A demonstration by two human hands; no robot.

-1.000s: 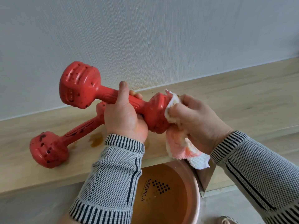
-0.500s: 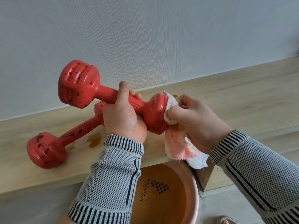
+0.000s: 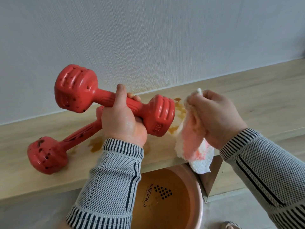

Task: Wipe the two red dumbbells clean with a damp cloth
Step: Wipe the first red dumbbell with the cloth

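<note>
My left hand (image 3: 123,120) grips the handle of a red dumbbell (image 3: 77,90) and holds it in the air above the wooden ledge. Its left head shows dark specks; its right head looks smooth. My right hand (image 3: 216,117) holds a pink-and-white cloth (image 3: 194,144), just right of that right head and apart from it. The cloth hangs down over the ledge's front edge. A second red dumbbell (image 3: 47,154) lies on the ledge at the left, spotted with dark marks, its far end hidden behind my left hand.
The wooden ledge (image 3: 247,103) runs along a pale wall and bears brown wet stains (image 3: 179,109) beneath the raised dumbbell. Below its front edge stands a pink basin (image 3: 198,204) of brownish water. A low step lies at the right.
My right hand has drawn the cloth away from the dumbbell's right head, which was covered before. The raised dumbbell's right head now shows bare, and stains on the ledge have come into sight.
</note>
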